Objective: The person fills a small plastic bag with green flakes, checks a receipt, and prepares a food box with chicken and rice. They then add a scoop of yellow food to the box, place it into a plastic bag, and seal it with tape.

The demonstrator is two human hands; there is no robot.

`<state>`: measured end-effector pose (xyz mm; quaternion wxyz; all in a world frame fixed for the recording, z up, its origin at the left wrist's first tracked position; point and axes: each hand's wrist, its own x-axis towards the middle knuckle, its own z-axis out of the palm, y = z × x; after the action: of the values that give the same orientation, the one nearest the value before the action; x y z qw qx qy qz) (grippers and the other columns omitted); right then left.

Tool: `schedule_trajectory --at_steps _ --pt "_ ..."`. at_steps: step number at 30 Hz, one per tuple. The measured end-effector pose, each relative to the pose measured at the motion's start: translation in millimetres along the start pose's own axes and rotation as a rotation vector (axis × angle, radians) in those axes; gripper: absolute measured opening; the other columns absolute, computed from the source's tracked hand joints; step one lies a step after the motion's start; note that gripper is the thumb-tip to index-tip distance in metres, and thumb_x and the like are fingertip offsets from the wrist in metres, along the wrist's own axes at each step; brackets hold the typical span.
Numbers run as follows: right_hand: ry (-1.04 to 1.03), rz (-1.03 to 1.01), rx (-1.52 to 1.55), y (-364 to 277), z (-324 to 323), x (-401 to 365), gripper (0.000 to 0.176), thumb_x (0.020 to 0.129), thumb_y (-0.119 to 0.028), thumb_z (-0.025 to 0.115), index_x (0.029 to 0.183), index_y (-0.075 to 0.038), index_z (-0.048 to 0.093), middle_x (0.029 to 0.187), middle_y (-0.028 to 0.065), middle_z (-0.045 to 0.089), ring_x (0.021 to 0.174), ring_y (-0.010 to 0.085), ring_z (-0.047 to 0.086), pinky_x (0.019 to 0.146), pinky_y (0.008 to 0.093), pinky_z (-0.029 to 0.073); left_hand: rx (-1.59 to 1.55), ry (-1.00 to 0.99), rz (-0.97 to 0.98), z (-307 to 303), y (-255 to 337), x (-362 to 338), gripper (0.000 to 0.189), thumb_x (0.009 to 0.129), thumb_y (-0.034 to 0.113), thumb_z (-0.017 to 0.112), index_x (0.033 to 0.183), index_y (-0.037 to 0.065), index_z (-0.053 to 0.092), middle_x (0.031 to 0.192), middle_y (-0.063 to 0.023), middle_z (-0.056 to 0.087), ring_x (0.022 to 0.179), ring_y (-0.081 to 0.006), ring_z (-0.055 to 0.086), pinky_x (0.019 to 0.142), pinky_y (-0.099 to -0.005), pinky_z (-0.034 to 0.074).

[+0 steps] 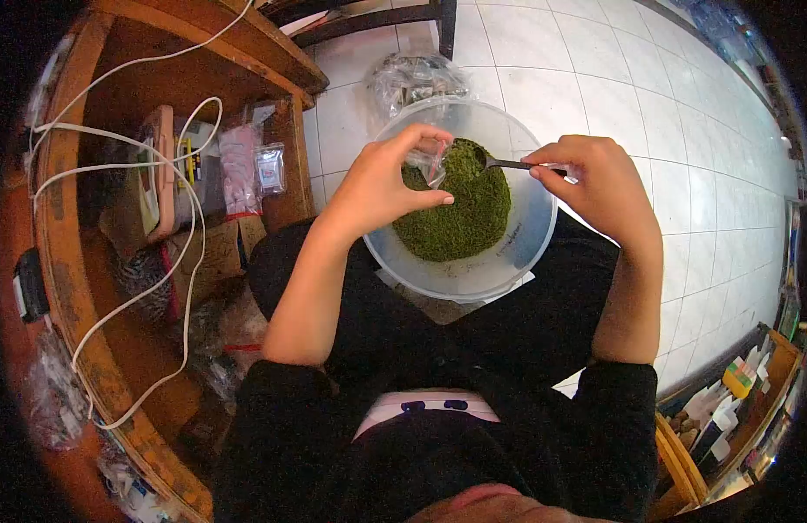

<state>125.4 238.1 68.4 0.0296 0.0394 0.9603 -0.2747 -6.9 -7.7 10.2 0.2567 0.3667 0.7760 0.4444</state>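
A large translucent plastic tub (536,225) stands in front of my lap, with a heap of green, finely crumbled dry material (456,222) in it. Over the tub's left side, my left hand (382,187) curves its thumb and fingers around a small clear plastic bag (431,164) and holds it. From the right, my right hand (595,179) grips the handle of a dark spoon (511,164). The spoon's bowl end is at the green material, close to the bag. Part of the bag is hidden behind my left fingers.
Behind the tub lies a clear plastic bag with contents (412,80) on the white tiled floor (586,87). A wooden shelf (81,288) with packets and a looped white cable (194,227) stands at left. A wooden box of small items (726,410) is at lower right.
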Motion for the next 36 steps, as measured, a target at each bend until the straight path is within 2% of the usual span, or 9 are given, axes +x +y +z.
schedule_trajectory --at_steps 2,8,11,14,17,20,26,29,36 --pt "-0.022 0.036 -0.007 -2.2 -2.1 0.2 0.014 0.084 -0.020 0.070 0.092 -0.013 0.077 0.084 0.0104 0.072 0.075 0.0278 0.070 0.070 0.0383 0.054 0.049 0.002 0.033 -1.8 4.0 -0.3 0.059 0.064 0.016 0.089 0.116 0.011 0.063 0.118 -0.0098 0.067 0.111 -0.0323 0.063 0.098 -0.0428 0.049" --pt "-0.032 0.026 -0.050 -0.3 -2.4 -0.7 0.013 0.083 -0.019 0.070 0.093 -0.013 0.077 0.083 0.0098 0.072 0.075 0.0274 0.070 0.071 0.0375 0.054 0.350 0.153 0.227 1.2 -7.1 1.7 0.057 0.057 0.021 0.092 0.107 0.011 0.067 0.134 -0.0081 0.057 0.125 -0.0328 0.053 0.107 -0.0452 0.041" --pt "-0.020 0.048 0.030 0.9 -4.2 -3.0 0.013 0.084 -0.018 0.070 0.094 -0.013 0.077 0.084 0.0100 0.072 0.075 0.0272 0.069 0.070 0.0373 0.054 0.401 0.211 0.239 0.8 -6.6 2.3 0.056 0.054 0.027 0.093 0.102 0.011 0.070 0.126 -0.0074 0.062 0.125 -0.0325 0.053 0.107 -0.0452 0.040" --pt "0.007 0.051 0.003 -2.7 -11.0 -3.9 0.013 0.084 -0.018 0.070 0.094 -0.013 0.077 0.084 0.0107 0.072 0.075 0.0273 0.069 0.069 0.0374 0.054 0.424 0.259 0.217 1.4 -9.4 3.5 0.056 0.053 0.033 0.093 0.101 0.013 0.071 0.111 -0.0045 0.069 0.124 -0.0317 0.054 0.105 -0.0457 0.040" --pt "0.080 0.064 0.030 -3.4 -11.5 -5.3 0.013 0.084 -0.017 0.070 0.094 -0.012 0.077 0.084 0.0109 0.071 0.073 0.0272 0.068 0.067 0.0366 0.053 0.358 0.253 0.132 0.8 -1.6 2.9 0.056 0.052 0.026 0.094 0.102 0.012 0.072 0.110 -0.0058 0.071 0.127 -0.0292 0.054 0.107 -0.0431 0.040" --pt "0.123 0.062 0.057 -5.6 -12.2 -6.3 0.012 0.084 -0.015 0.071 0.094 -0.010 0.076 0.083 0.0103 0.070 0.072 0.0267 0.067 0.066 0.0351 0.052 0.241 0.286 0.159 5.0 -6.6 6.6 0.059 0.054 0.039 0.093 0.101 0.011 0.071 0.093 -0.0018 0.073 0.117 -0.0266 0.060 0.104 -0.0439 0.040" --pt "0.203 0.009 0.065 -10.8 -11.8 -5.6 0.011 0.083 -0.013 0.072 0.093 -0.009 0.075 0.081 0.0085 0.069 0.070 0.0251 0.066 0.064 0.0339 0.052 0.086 0.258 0.032 12.2 1.7 5.2 0.066 0.051 0.038 0.095 0.102 0.006 0.069 0.103 -0.0061 0.071 0.113 -0.0242 0.061 0.098 -0.0391 0.046" --pt "0.218 -0.020 0.058 -12.1 -7.8 -4.1 0.010 0.083 -0.012 0.072 0.092 -0.009 0.075 0.080 0.0077 0.068 0.069 0.0247 0.066 0.063 0.0341 0.052 0.142 0.250 0.034 11.2 6.0 5.2 0.082 0.048 0.033 0.098 0.114 -0.002 0.065 0.117 -0.0148 0.068 0.114 -0.0255 0.063 0.100 -0.0373 0.047" --pt "0.254 -0.040 0.068 -17.6 -0.8 -4.1 0.011 0.081 -0.011 0.074 0.092 -0.009 0.075 0.081 0.0078 0.067 0.067 0.0252 0.066 0.061 0.0341 0.052 0.130 0.301 0.046 13.1 -2.6 4.9 0.081 0.050 0.031 0.098 0.116 -0.002 0.064 0.115 -0.0131 0.068 0.110 -0.0231 0.063 0.100 -0.0358 0.046"
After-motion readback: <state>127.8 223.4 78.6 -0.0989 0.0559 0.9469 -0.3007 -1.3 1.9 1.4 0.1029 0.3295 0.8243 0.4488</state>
